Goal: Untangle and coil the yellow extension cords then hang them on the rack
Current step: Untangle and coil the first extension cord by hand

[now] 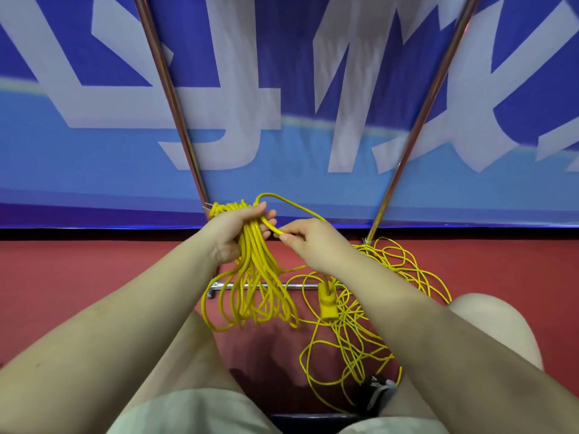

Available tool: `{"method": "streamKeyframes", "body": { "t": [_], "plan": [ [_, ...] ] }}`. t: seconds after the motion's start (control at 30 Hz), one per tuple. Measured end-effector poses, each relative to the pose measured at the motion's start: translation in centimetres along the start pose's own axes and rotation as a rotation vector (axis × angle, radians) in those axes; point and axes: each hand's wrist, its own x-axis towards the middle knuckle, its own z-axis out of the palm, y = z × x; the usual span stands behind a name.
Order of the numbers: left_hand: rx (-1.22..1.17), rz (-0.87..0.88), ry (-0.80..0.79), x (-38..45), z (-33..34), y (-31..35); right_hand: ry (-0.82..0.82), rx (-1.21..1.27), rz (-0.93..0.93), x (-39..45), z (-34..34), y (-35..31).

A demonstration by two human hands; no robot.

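Inside left hand point(238, 228) fingers, coiled yellow cord point(255, 277), right hand point(308, 242) pinching strand

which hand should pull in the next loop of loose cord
Right. The right hand already pinches the free strand leading to the tangled cord on the floor. The left hand is full, gripping the coiled bundle.

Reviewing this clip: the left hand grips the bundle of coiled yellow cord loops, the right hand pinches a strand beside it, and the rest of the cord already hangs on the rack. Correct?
Not quite. The head view shows the rest as a loose tangle of thin yellow cord lying on the red floor, not hung. The left hand does grip the bundle of coiled yellow cord loops, and the right hand pinches a strand.
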Motion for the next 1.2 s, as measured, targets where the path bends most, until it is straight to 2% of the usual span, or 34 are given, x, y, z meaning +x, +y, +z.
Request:
{"method": "streamKeyframes", "body": {
  "t": [0.2,0.4,0.5,0.57,0.6,0.67,0.77,0.93,1.07,1.2],
  "plan": [
    [-0.048,-0.054,-0.026,0.2,1.1,-1.1,0.053,-0.036,0.107,0.5,0.6,0.9],
    [-0.035,-0.063,-0.115,0.3,1.7,-0.3,-0.006,-0.061,0.145,-1.6,0.8,3.4],
    [-0.011,-0.074,-0.182,0.3,1.1,0.8,0.245,0.072,0.15,-2.4,0.3,4.5],
    [0.059,-0.1,-0.202,0.0,1.0,1.6,0.403,0.06,0.101,-2.3,-0.8,4.5],
    [0.117,-0.12,-0.221,-0.3,1.2,2.0,0.427,0.03,0.06,-2.1,-1.5,4.2],
    [0.272,-0.17,-0.269,-1.0,1.9,2.6,0.353,-0.026,-0.031,-1.3,-2.8,2.9],
    [0.536,-0.24,-0.32,-1.9,3.1,3.5,0.145,-0.187,-0.146,0.1,-4.0,0.7],
    [0.904,-0.203,-0.502,-2.7,4.5,4.6,-0.042,-0.446,-0.215,1.7,-5.5,-0.6],
    [1.117,-0.192,-0.572,-3.0,5.1,5.2,-0.074,-0.372,-0.272,1.6,-5.7,0.0],
    [1.248,-0.187,-0.602,-3.6,5.7,6.2,-0.013,-0.252,-0.263,0.3,-5.6,-0.6]
  ]
}}
